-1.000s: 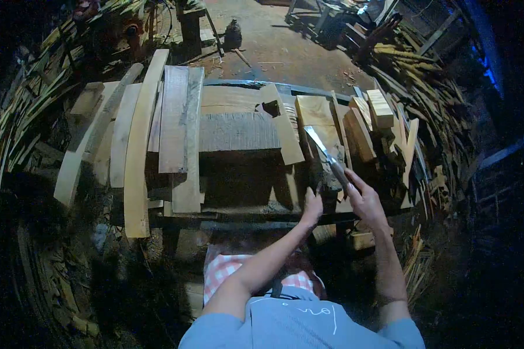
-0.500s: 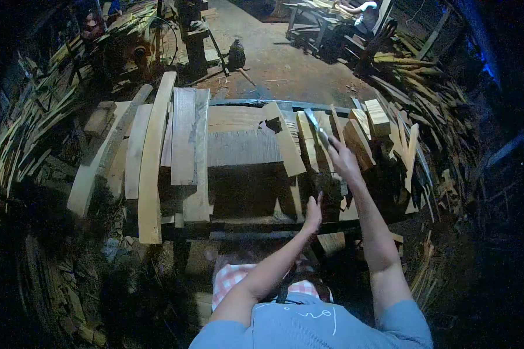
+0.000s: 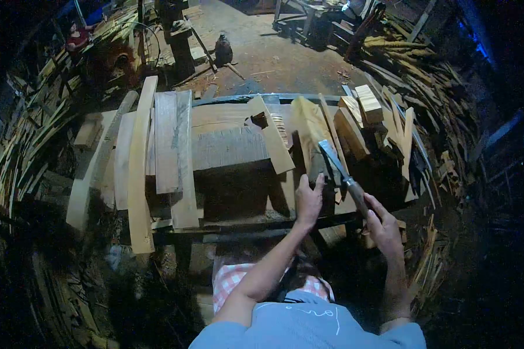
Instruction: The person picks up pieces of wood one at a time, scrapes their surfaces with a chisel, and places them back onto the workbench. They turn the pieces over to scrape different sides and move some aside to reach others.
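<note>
My right hand (image 3: 384, 228) is wrapped round the wooden handle of a metal-bladed tool (image 3: 335, 160). The blade points up and to the left, over the right side of a pale wood block (image 3: 310, 129). At the near end of that block is my left hand (image 3: 310, 200), its thumb and fingers around the block's dark lower end. Just left of the block, a short flat board (image 3: 272, 139) lies tilted against a wide grey block (image 3: 230, 148).
Long boards (image 3: 138, 174) lie side by side at the left of the bench. More blocks (image 3: 369, 104) and thin strips stand at its right. Wood scraps (image 3: 436, 87) pile up on both sides. A person (image 3: 77, 38) is at the far upper left.
My right hand has drawn the tool back toward me and to the right. My left hand has moved up slightly to the block's near end. The view has shifted a little.
</note>
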### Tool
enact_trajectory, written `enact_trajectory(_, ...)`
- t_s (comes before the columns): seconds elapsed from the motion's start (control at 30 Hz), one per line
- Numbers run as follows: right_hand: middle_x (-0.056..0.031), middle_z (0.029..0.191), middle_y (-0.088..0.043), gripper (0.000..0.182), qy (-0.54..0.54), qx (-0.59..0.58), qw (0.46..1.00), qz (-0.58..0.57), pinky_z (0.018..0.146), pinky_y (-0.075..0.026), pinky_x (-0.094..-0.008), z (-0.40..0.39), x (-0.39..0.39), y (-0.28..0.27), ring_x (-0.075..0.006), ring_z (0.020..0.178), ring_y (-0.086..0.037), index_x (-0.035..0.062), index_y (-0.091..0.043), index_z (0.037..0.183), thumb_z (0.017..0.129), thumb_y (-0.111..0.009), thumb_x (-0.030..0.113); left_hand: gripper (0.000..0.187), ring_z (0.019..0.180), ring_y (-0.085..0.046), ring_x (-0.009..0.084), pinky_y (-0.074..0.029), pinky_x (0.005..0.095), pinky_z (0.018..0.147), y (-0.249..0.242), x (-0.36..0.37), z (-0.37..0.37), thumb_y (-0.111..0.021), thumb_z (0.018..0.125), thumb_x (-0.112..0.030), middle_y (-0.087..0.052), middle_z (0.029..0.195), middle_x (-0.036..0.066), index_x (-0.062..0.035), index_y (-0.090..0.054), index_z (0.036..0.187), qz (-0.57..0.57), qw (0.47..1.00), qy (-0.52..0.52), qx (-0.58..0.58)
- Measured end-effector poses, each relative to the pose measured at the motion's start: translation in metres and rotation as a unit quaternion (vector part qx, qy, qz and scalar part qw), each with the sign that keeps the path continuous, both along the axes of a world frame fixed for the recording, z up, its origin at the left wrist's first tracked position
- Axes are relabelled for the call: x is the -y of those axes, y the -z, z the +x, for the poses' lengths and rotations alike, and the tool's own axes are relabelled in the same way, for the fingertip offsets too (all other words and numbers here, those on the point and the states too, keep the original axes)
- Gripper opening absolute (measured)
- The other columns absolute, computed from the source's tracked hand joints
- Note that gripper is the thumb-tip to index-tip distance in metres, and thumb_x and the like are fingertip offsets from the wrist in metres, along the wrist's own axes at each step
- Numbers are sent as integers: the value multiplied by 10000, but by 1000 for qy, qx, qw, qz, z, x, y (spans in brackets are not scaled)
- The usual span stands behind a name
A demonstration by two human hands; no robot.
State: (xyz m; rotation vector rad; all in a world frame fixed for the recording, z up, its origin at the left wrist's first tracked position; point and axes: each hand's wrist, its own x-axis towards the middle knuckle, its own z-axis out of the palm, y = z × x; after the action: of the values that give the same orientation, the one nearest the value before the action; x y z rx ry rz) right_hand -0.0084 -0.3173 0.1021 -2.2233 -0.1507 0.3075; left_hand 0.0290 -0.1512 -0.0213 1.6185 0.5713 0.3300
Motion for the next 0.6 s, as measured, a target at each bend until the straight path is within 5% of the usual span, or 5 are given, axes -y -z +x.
enact_trajectory(0.1,-122,1179,-560,362,28,-3,1000,-11,907,-393,-280,-5,8,-18,-173,1073,-528,70,-478,1251,894,-457,126,364,767,-577,388,-447,485,603,-11,-15,5,-561,824,-362,-568,838,187,-11,-472,855,253,961,17,113)
enact_trajectory(0.2,-105,1158,-569,362,35,16,999,5,897,-390,-268,-10,21,-23,-150,1043,-528,68,-475,1255,898,-451,125,323,716,-583,367,-473,462,576,-15,-14,6,-575,815,-344,-552,816,156,-39,-477,855,329,936,62,113)
enact_trajectory(0.47,-87,1129,-576,359,54,-6,998,16,889,-384,-262,-39,48,-30,-131,1000,-524,50,-487,1242,896,-447,134,316,665,-575,331,-486,407,533,-7,7,2,-675,736,-299,-526,788,153,-49,-504,825,369,920,85,100)
enact_trajectory(0.5,-87,1129,-576,359,57,-5,998,17,889,-384,-262,-40,46,-31,-131,1000,-524,50,-487,1242,896,-447,134,323,643,-573,330,-484,406,519,-5,6,3,-673,737,-304,-524,775,144,-49,-484,797,357,918,49,167)
enact_trajectory(0.6,-91,1119,-578,364,87,-101,991,-1,881,-390,-261,-32,37,-30,-134,993,-527,49,-492,1237,888,-457,146,336,643,-575,327,-484,406,520,-3,6,4,-675,733,-313,-520,764,138,-50,-475,793,352,923,63,140)
